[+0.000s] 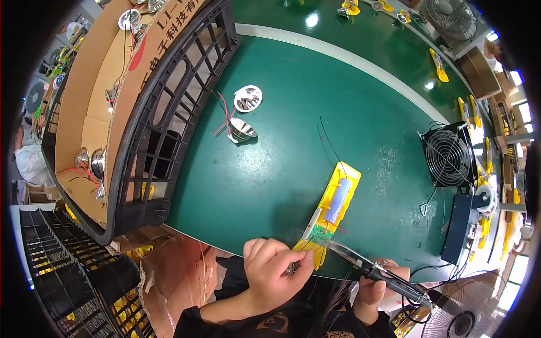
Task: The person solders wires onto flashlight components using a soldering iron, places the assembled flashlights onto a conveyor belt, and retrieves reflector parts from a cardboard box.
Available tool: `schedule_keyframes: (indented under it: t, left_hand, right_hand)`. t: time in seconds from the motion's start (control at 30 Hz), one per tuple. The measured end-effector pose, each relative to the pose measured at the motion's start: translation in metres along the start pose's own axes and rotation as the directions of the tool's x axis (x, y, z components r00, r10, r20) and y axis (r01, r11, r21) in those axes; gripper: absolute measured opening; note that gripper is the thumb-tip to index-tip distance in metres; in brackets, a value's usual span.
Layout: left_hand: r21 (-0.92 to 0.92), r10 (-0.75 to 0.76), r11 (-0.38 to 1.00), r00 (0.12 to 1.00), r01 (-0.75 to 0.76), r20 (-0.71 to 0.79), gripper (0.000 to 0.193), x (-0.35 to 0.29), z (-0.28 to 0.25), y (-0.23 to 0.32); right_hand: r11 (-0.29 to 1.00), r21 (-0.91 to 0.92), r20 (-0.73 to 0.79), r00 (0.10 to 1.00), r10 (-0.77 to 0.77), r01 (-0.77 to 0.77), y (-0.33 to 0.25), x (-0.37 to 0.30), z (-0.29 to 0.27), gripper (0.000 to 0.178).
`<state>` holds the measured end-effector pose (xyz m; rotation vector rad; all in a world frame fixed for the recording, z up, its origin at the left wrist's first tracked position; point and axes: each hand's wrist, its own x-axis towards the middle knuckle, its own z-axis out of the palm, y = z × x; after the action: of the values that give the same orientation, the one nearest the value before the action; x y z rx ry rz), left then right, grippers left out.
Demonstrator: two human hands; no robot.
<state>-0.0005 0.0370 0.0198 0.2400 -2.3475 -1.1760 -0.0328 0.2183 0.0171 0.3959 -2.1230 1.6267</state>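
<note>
A long yellow plastic housing [348, 171] lies slantwise near the table's front edge. Inside it sit a blue cylindrical battery [338, 200] and a small green circuit board [320, 232]; a thin black wire runs up from its far end and a short red wire sticks out beside the board. My right hand [383, 281] grips a soldering iron [389, 277], its tip close to the board; I cannot tell whether they touch. At the housing's near end, my left hand [276, 267] is closed, thumb against fingers. Something shiny shows beneath it, too hidden to name.
Two shiny reflector cups [248, 99] with red wires lie farther back on the green table [282, 169]. A black crate [163, 129] holding a cardboard box stands left. Right are a small black fan [448, 155] and a dark box-shaped unit [463, 228] with cables.
</note>
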Motion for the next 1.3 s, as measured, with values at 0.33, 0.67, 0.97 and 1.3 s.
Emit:
schedule_keyframes:
  t: [0.33,0.67,0.97,1.3]
  left_hand:
    - [-0.018,0.021,1.000,1.000,-0.020,0.021,0.016,0.0013,-0.0010,0.0009]
    - [0.011,0.005,1.000,1.000,-0.005,0.012,0.014,0.0001,0.0017,-0.0004]
    - [-0.009,0.030,1.000,1.000,-0.030,0.007,0.017,0.0004,0.0003,0.0000]
    - [-0.013,0.020,1.000,1.000,-0.020,-0.006,0.017,-0.0005,0.0010,-0.0011]
  right_hand:
    - [0.997,-0.050,0.034,0.998,0.057,-0.055,0.0005,-0.0040,-0.0052,0.038]
    - [0.999,0.035,0.027,1.000,0.007,-0.008,0.0028,-0.0040,-0.0044,0.037]
    - [0.999,0.020,-0.007,1.000,0.025,-0.025,0.0002,-0.0044,-0.0052,0.037]
    - [0.999,-0.013,-0.016,0.999,-0.043,0.043,-0.0017,0.0040,-0.0016,0.039]
